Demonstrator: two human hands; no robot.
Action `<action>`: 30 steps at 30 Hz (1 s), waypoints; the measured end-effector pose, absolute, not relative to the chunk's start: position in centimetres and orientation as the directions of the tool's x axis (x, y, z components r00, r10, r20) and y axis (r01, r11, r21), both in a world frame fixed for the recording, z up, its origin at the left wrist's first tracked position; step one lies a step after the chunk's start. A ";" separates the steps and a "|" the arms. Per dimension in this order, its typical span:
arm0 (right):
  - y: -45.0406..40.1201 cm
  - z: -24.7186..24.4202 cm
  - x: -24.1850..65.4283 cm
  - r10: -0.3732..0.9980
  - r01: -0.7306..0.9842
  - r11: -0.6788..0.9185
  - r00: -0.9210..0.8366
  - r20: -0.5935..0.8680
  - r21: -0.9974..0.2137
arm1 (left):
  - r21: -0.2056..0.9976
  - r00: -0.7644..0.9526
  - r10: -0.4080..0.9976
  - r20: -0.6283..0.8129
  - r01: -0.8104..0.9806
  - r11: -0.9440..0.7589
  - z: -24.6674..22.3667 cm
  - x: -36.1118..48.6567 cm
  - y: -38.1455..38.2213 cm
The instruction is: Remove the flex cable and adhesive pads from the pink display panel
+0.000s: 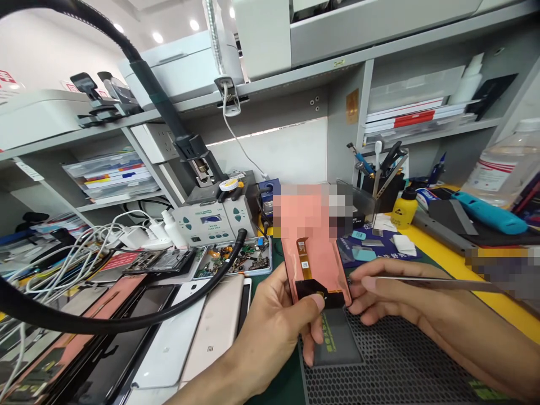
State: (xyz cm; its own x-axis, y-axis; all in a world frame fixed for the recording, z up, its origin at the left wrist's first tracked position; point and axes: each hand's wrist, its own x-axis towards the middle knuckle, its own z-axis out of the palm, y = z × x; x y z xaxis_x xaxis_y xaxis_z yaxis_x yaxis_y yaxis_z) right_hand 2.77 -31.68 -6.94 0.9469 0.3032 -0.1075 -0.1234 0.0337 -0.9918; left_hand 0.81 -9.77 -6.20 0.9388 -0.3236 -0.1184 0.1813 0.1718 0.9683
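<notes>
My left hand (282,315) grips the lower end of a phone screen (323,261), thumb in front and fingers behind. Its salmon-pink back faces me, with a ribbon cable (304,260) and a black strip along the bottom. The upper part is pixelated. My right hand (392,298) is closed at the screen's lower right edge, fingertips touching or very near it. A slim, flat metal tool (439,283) lies in that hand and points back to the right. Below the screen is a dark grey pad (337,343) with green print, on a black perforated mat (396,365).
Several phones and phone parts, among them a white phone (172,337), lie at left. A black hose (126,326) arcs across them. Behind stand a soldering station (211,222), a tray of small parts (261,264), a tool holder (386,185) and a yellow bottle (404,209).
</notes>
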 end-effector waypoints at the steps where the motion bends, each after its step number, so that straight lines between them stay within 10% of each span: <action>1: -31.6 -7.0 2.7 0.325 -0.114 0.003 0.939 -0.107 -0.993 | 0.971 0.937 -0.331 -0.112 0.174 0.164 -6.3 0.7 -9.8; 9: -31.1 -7.5 2.6 0.344 0.016 -0.320 0.934 -0.100 -0.947 | 0.974 0.926 -0.355 -0.131 0.187 0.126 -6.7 0.5 -10.5; 18: -31.0 -6.8 2.6 0.352 -0.011 -0.129 0.934 -0.056 -0.992 | 0.878 0.929 -0.340 -0.147 0.280 0.387 -6.3 0.1 -10.7; 30: -31.5 -7.4 2.3 0.327 0.035 -0.255 0.943 -0.052 -0.966 | 0.835 0.925 -0.336 -0.176 0.321 0.446 -6.3 0.5 -10.7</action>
